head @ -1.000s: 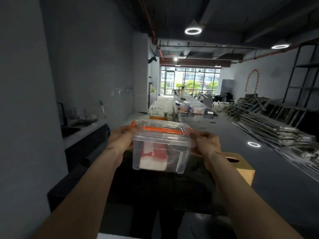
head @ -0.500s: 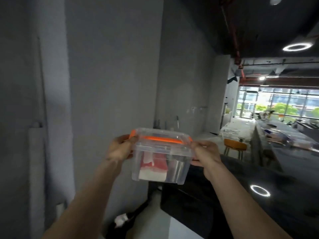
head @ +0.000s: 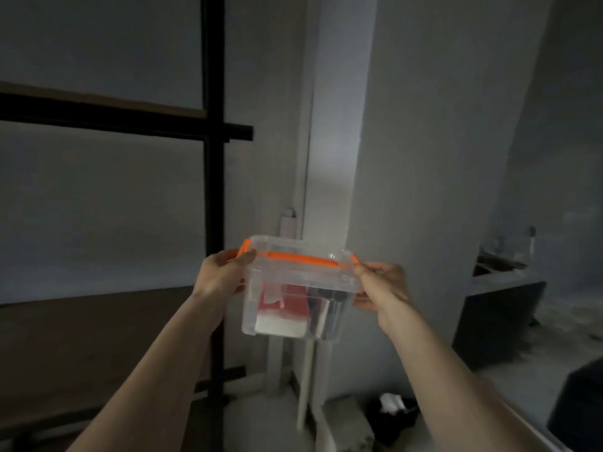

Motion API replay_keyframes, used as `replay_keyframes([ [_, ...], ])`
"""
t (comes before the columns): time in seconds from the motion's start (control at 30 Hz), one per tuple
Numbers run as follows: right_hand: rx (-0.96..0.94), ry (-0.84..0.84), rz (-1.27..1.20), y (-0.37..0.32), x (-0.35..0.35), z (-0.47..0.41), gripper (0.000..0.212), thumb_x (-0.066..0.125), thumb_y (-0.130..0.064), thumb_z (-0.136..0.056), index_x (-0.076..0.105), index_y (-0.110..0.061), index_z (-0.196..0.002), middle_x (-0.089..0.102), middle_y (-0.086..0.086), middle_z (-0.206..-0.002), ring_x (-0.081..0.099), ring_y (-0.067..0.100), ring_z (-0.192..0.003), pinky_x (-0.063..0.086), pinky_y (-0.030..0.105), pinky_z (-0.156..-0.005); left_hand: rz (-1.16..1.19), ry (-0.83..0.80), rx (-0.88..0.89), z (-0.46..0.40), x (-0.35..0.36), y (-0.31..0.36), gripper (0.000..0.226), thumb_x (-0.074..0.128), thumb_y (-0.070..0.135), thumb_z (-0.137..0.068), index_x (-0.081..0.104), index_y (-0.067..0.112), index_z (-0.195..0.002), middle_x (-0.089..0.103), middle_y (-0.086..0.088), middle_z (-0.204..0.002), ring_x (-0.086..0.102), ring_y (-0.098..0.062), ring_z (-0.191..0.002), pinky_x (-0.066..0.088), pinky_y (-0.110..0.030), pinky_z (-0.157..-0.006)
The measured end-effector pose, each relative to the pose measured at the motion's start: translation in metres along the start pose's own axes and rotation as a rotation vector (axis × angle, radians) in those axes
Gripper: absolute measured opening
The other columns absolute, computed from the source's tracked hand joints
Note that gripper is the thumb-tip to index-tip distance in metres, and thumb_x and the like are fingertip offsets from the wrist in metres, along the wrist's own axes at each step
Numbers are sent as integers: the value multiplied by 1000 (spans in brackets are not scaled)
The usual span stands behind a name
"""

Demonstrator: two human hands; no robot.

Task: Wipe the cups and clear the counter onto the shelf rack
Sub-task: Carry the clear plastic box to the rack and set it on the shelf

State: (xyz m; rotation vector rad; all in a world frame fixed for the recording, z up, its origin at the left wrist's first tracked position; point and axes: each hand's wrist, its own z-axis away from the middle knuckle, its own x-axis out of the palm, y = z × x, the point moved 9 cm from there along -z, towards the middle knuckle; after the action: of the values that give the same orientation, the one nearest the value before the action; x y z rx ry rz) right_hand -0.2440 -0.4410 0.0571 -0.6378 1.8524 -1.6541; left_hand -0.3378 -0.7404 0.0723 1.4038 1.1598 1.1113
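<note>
Head view: both arms reach forward, the left hand (head: 219,278) and right hand (head: 384,285) gripping opposite ends of a clear plastic box (head: 295,293) with orange latches, held in the air just right of the black shelf rack (head: 213,197); red-and-white contents show inside

I see the box (head: 295,298) held up in mid-air between the left hand (head: 219,277) and the right hand (head: 383,285), one on each end. The shelf rack (head: 213,190) stands behind and to its left; the tabletop (head: 504,278) lies far right.
</note>
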Motion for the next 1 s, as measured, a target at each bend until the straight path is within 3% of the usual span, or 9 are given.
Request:
replay_keyframes([
  [0.1, 9, -94, 8, 5, 69, 12, 45, 81, -54, -64, 74, -19, -92, 78, 7, -96, 76, 26, -77, 65, 42, -60, -48, 86, -3, 2, -67, -3, 36, 70, 42, -87, 72, 14, -109, 78, -8, -96, 74, -26, -90, 59, -42, -84],
  [0.17, 1, -160, 7, -2, 107, 29, 33, 80, -47, -71, 71, -21, -90, 76, 7, -99, 75, 28, -83, 66, 47, -66, -61, 153, 2, 4, -105, -1, 31, 71, 42, -86, 73, 16, -104, 78, -8, -94, 74, -27, -90, 59, -44, -87],
  [0.3, -16, -269, 19, -12, 174, 51, 23, 78, -35, -84, 71, -19, -99, 72, 5, -99, 72, 26, -89, 66, 42, -68, -60, 306, -3, 10, -174, 0, 29, 70, 29, -88, 72, 12, -112, 77, -12, -99, 73, -31, -96, 58, -45, -90],
  [0.43, -25, -386, 7, -16, 229, 67, 20, 76, -31, -87, 71, -17, -101, 74, 6, -100, 73, 24, -85, 66, 43, -68, -80, 417, 4, 19, -221, 4, 33, 71, 36, -86, 72, 15, -112, 77, -9, -98, 74, -27, -93, 58, -43, -90],
  [0.53, -50, -444, 6, -20, 261, 74, 19, 75, -32, -87, 70, -19, -100, 72, 4, -99, 70, 20, -83, 63, 35, -59, -90, 490, 6, 25, -248, 4, 35, 71, 39, -86, 72, 16, -113, 76, -8, -99, 73, -27, -94, 58, -40, -88],
  [0.6, -68, -476, 13, -20, 279, 78, 21, 74, -34, -87, 69, -21, -102, 70, 2, -101, 67, 16, -83, 55, 27, -53, -100, 526, 12, 25, -261, 2, 33, 71, 41, -86, 70, 18, -110, 75, -7, -99, 72, -25, -93, 58, -37, -85],
  [0.8, -67, -544, 66, -8, 335, 84, 26, 72, -35, -87, 68, -20, -107, 67, -1, -106, 59, 10, -78, 46, 28, -58, -138, 576, -18, 16, -306, -18, 40, 71, 41, -86, 70, 14, -116, 75, -5, -103, 71, -24, -97, 58, -41, -90],
  [0.87, -58, -560, 79, -1, 360, 86, 28, 72, -35, -88, 68, -19, -110, 67, -1, -107, 57, 8, -77, 44, 27, -57, -137, 583, -19, 7, -323, -27, 36, 69, 38, -89, 68, 14, -115, 74, -3, -102, 71, -22, -95, 58, -36, -84],
  [1.0, -50, -559, 104, 17, 415, 85, 28, 71, -33, -90, 67, -18, -113, 66, 0, -109, 60, 16, -89, 42, 25, -57, -144, 551, -31, -28, -360, -55, 37, 69, 43, -87, 68, 17, -114, 75, -4, -101, 72, -22, -96, 57, -35, -82],
])
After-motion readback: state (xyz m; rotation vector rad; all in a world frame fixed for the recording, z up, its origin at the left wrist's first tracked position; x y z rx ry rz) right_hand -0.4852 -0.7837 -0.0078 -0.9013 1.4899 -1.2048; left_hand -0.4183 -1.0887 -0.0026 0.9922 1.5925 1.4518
